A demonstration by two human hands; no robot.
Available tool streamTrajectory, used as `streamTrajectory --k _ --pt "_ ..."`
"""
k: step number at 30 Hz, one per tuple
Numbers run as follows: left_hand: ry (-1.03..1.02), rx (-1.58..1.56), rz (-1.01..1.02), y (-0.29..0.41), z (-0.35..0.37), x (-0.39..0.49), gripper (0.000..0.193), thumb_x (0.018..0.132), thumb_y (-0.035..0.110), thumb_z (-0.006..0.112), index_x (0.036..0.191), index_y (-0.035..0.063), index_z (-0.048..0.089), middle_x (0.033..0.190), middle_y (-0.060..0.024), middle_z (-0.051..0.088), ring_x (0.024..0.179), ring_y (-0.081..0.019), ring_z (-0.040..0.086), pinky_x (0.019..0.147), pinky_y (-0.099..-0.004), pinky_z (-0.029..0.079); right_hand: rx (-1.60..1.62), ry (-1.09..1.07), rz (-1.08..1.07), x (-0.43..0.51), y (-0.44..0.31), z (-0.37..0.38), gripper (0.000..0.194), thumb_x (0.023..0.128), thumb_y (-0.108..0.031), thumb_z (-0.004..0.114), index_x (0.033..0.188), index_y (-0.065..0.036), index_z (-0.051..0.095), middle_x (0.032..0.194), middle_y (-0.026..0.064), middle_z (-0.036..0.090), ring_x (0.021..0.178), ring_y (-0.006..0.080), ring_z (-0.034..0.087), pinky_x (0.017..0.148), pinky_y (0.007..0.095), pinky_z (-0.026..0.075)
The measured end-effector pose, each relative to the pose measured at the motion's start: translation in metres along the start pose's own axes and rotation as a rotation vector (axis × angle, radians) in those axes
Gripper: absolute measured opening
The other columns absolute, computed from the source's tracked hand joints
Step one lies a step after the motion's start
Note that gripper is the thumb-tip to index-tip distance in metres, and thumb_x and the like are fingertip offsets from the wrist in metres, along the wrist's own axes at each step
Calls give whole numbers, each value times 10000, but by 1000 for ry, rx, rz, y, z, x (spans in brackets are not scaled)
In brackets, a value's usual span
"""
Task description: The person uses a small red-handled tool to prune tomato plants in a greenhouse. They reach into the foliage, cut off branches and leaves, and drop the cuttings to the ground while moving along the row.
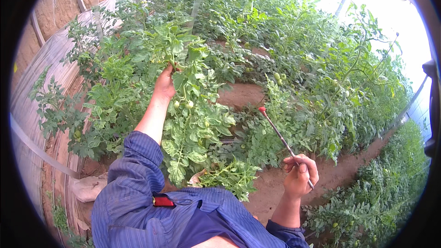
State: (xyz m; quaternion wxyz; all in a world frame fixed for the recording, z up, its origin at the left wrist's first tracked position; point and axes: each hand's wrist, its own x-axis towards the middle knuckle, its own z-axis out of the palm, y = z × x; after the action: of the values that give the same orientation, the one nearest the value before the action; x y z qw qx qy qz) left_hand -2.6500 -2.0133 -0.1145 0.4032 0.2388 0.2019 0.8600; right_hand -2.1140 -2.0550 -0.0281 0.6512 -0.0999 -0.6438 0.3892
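My left hand [166,82] reaches up into a tomato plant and grips its stem [173,62] near the top, where some fingers are hidden by leaves. Below that hand, small green tomatoes [188,104] hang among curled leaves. In my right hand [299,175] is a thin brush-like stick [280,137], pinched between thumb and fingers. It slants up to the left, and its red tip [262,109] stands in front of the soil and foliage between the plants, apart from my left hand.
Rows of tomato plants [293,38] fill the back and right, some with green fruit [277,76]. A bare soil path [268,189] runs beside them. A clear plastic strap [41,155] crosses the left side, near plastic sheeting [44,65]. Cut foliage [231,179] lies close to my body.
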Motion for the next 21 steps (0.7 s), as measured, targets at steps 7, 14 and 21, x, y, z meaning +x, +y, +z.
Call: streamTrajectory --k 7,14,21 --pt "-498 -47 -47 26 7 -69 217 1058 192 554 1204 66 653 1127 -98 668 1049 -235 646 943 -419 553 113 116 25 6 10 -28 268 988 -193 579 1037 59 655 843 221 699 609 191 600 530 268 461" --pt "-126 630 -128 -1 56 -64 315 961 242 746 1214 76 658 1083 -67 688 877 -181 653 754 -369 539 447 213 82 31 40 -61 306 1026 -248 509 1059 41 605 804 178 643 569 172 532 490 257 426" --pt "373 461 64 -47 103 -83 379 896 224 842 1175 55 650 1040 -16 686 818 -120 629 639 -278 470 755 130 131 47 77 -75 296 1054 -254 498 1052 24 601 791 123 594 567 145 451 506 258 361"
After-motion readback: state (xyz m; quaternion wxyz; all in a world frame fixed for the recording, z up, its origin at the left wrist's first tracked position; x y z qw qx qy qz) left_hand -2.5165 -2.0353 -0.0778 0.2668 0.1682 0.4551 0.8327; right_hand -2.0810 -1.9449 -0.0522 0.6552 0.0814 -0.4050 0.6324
